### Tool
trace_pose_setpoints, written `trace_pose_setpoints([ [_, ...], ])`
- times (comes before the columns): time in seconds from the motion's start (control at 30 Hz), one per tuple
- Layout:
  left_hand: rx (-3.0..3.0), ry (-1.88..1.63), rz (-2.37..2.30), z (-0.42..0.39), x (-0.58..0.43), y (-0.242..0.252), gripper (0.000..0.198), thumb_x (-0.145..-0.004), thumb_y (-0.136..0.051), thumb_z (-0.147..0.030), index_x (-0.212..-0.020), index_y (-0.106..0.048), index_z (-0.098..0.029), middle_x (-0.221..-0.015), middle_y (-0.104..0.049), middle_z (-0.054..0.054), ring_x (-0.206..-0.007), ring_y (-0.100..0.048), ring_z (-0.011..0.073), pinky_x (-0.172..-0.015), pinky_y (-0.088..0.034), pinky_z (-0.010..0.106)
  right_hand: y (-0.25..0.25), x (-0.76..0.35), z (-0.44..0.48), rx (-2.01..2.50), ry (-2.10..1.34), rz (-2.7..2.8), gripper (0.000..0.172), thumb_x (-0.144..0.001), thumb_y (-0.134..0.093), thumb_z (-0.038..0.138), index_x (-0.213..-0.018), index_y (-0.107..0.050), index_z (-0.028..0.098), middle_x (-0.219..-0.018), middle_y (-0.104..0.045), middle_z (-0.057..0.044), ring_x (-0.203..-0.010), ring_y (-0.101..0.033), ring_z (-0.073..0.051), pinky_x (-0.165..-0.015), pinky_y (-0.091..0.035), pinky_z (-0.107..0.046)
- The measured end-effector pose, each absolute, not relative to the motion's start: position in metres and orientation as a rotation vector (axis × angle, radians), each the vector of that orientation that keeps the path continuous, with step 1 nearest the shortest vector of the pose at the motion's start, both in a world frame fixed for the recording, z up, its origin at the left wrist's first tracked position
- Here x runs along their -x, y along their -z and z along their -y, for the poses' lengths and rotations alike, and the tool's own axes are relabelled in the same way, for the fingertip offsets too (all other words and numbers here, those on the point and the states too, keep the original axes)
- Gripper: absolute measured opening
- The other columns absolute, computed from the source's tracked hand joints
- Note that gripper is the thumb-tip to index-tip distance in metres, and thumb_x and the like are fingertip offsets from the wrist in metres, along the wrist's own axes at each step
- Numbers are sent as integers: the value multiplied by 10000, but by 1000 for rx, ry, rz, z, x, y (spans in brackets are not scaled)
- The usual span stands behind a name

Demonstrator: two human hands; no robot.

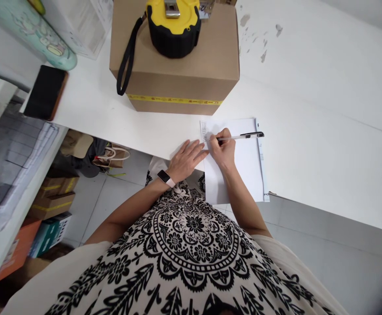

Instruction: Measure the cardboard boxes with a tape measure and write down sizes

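Note:
My right hand (223, 151) is closed around a pen (248, 135), its tip near the written left part of a white sheet (246, 166). Small handwriting or print runs along the sheet's upper left edge. The sheet lies at the table's front edge, and its lower part extends past that edge. My left hand (186, 162) rests flat with its fingers spread on the table edge, fingertips beside the sheet's left side, holding nothing. A watch (165, 178) is on the left wrist.
A cardboard box (178, 83) stands behind the sheet, with a yellow and black tape measure (174, 30) on top. A phone (46, 92) and a green bottle (51, 41) are at the left of the white table (309, 131). Boxes and bags sit below left.

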State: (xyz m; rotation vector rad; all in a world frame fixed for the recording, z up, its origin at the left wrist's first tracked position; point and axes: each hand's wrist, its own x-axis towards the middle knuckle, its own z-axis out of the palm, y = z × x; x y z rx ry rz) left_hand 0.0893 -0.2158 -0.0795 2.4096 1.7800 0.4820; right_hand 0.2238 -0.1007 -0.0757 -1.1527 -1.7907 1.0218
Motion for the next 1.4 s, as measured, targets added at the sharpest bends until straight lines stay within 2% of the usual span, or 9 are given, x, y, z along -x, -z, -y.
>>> trace_pose_setpoints([
  [0.23,-2446,-490,-1786,215,-89,79,465,-925,-503,-85,-1388,-537,-109,-1460,-546,149,-1408,-435,332,-1201,-309,540,74,-224,101,1172,-1023,1799,258,-843,-607,263,-688,-402,235,-553,-388,82,-507,-382,-86,-513,-320,-252],
  [0.43,-2404,-478,-1784,215,-90,78,476,-920,-504,-70,-1392,-532,-126,-1473,-536,145,-1428,-411,309,-1209,-297,539,76,-225,101,1158,-1035,1795,255,-851,-604,275,-695,-406,238,-553,-394,80,-509,-383,-92,-515,-326,-260],
  [0.63,-2427,-471,-1776,216,-90,79,484,-919,-520,-90,-1403,-517,-111,-1480,-525,151,-1426,-410,330,-1207,-295,541,75,-225,101,1166,-1015,1795,247,-849,-587,249,-693,-396,242,-558,-399,77,-509,-389,-93,-523,-332,-266],
  [0.9,-2411,-460,-1778,216,-90,77,479,-925,-516,-93,-1403,-515,-121,-1487,-520,145,-1434,-402,312,-1209,-294,542,75,-224,101,1163,-1010,1800,252,-859,-584,251,-689,-397,240,-573,-385,76,-512,-383,-92,-525,-331,-264],
  [1.1,-2443,-487,-1786,216,-89,79,462,-926,-505,-82,-1385,-541,-111,-1464,-543,143,-1413,-429,335,-1206,-300,533,75,-225,101,1188,-1015,1784,234,-854,-580,246,-700,-404,239,-559,-404,78,-514,-396,-93,-527,-334,-261],
  [1.4,-2400,-483,-1778,215,-90,80,476,-928,-483,-65,-1398,-528,-122,-1474,-532,144,-1440,-392,310,-1223,-264,530,74,-224,101,1200,-1032,1771,240,-864,-577,242,-704,-399,239,-559,-403,83,-510,-391,-87,-530,-330,-259],
])
